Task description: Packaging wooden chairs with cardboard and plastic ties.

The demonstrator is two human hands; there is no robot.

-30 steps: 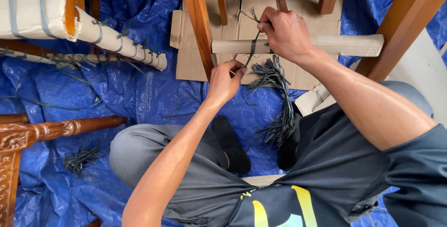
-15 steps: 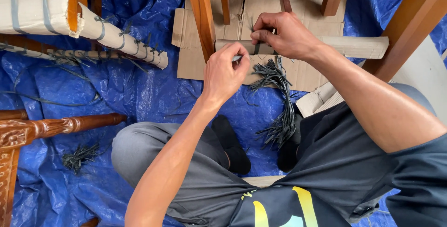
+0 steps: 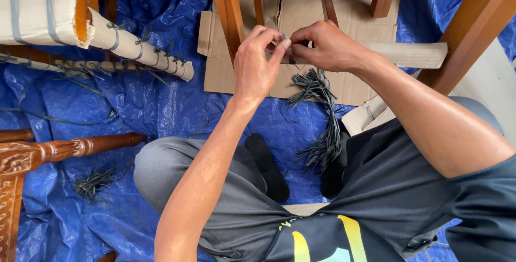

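Two hands, left (image 3: 257, 68) and right (image 3: 325, 44), two bundles of dark strips (image 3: 317, 119) (image 3: 94, 181), one blue tarp (image 3: 156, 106)

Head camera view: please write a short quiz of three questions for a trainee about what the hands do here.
1. True or false: both hands meet at the wrapped rail.
2. What lies on the cardboard just below the hands? A) dark strips B) a hammer C) a cup
3. What covers the floor?

Key
1. True: the left hand and the right hand pinch together at a thin dark strap on the rail.
2. A, the bundle of dark strips.
3. A blue tarp.
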